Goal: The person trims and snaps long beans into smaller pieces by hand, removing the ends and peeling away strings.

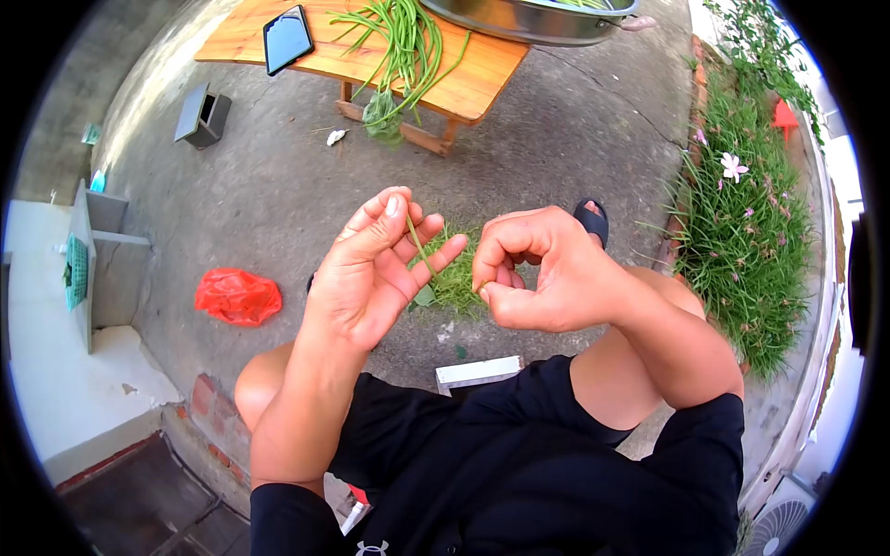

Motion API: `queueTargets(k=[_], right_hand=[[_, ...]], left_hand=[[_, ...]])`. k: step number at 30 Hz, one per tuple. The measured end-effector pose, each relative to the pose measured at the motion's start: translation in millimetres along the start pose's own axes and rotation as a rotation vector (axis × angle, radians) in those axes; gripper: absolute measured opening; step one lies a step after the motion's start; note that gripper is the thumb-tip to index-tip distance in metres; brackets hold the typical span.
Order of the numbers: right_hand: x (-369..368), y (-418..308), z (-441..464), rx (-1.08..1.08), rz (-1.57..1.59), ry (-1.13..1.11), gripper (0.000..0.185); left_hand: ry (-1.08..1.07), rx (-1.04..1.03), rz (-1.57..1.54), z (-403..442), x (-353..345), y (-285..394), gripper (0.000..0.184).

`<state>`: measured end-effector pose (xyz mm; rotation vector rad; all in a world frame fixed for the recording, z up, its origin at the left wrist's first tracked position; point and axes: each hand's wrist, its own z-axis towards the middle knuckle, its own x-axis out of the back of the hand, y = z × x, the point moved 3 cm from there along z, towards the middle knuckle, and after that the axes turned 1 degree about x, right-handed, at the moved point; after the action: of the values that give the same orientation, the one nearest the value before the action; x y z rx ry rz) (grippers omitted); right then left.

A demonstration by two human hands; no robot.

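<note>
My left hand [366,264] is raised palm up, pinching a thin green vegetable stalk [420,246] between thumb and forefinger. The stalk slants down across the other fingers, which are partly spread. To its right, my right hand [552,269] is closed, with thumb and forefinger pressed together. Something tiny may show at its fingertips, but I cannot make out what it is. Below both hands, on the concrete, lies a heap of green trimmings [456,278] with a leaf beside it. A bunch of long green stalks [403,46] hangs over the front of the wooden table.
The wooden table [501,79] also bears a black phone [287,40] and a metal basin [528,23]. A red plastic bag [238,296] lies left on the ground, below a grey box [202,116]. Flowering plants [742,222] line the right side.
</note>
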<state>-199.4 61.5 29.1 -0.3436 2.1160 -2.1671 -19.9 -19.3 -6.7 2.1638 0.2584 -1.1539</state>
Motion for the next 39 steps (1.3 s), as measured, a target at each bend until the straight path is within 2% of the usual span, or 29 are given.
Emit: queueTargets(k=[3, 6, 7, 10, 11, 14, 15, 18, 21, 24, 27, 31, 34, 37, 39], right_hand=[[3.7, 0.2, -5.2, -0.061, -0.005, -0.219, 0.009], [3.0, 3.8, -9.1, -0.100, -0.170, -0.536, 0.011], [2.8, 10.8, -11.2, -0.088, -0.328, -0.605, 0.014], [-0.6, 24.0, -12.7, -0.104, -0.718, -0.428, 0.013], [-1.3, 24.5, -10.1, -0.044, -0.756, -0.296, 0.007], [-6.9, 22.0, -0.2, 0.094, -0.422, 0.026, 0.018], [-9.5, 21.0, 1.9, 0.047, -0.379, 0.067, 0.022], [-23.4, 22.9, 7.2, 0.061, -0.159, 0.119, 0.015], [-32.4, 43.2, 7.5, -0.209, 0.221, -0.025, 0.014], [-33.7, 41.9, 7.4, -0.279, 0.345, -0.052, 0.013], [-32.3, 39.8, 7.4, -0.237, 0.533, -0.054, 0.017], [-27.8, 36.3, 5.0, -0.239, 0.499, -0.051, 0.017], [-25.9, 34.4, 3.8, -0.232, 0.503, -0.046, 0.017], [-24.9, 32.7, 3.1, -0.240, 0.486, -0.041, 0.018], [-24.1, 30.6, 2.8, -0.258, 0.461, -0.039, 0.020]], left_hand=[[-0.013, -0.022, -0.030, 1.5, 2.7, 6.7, 0.013], [-0.036, -0.027, -0.059, 1.0, 2.4, 11.4, 0.013], [-0.045, -0.027, -0.069, 0.8, 1.6, 12.4, 0.013], [-0.030, -0.045, -0.101, -0.2, -0.2, 13.7, 0.011], [-0.035, -0.050, -0.109, 0.1, -0.3, 13.6, 0.011], [-0.042, -0.060, -0.132, 0.2, -1.0, 11.2, 0.010], [-0.042, -0.062, -0.135, -0.5, -1.9, 10.4, 0.010], [-0.049, -0.071, -0.140, 0.3, -3.1, 8.0, 0.008], [-0.035, -0.106, -0.125, 2.8, -3.1, 8.0, 0.006], [0.018, -0.150, -0.076, 2.7, -1.0, 11.8, 0.007], [0.042, -0.192, -0.004, 4.2, 5.6, 14.6, 0.013], [0.029, -0.141, 0.033, 2.2, 4.9, 14.9, 0.025], [0.020, 0.007, 0.141, -4.0, -3.7, 13.0, 0.032], [-0.066, 0.074, 0.220, -6.9, -3.4, 5.0, 0.029], [-0.078, 0.032, 0.364, -7.9, -0.7, 1.5, 0.025]])
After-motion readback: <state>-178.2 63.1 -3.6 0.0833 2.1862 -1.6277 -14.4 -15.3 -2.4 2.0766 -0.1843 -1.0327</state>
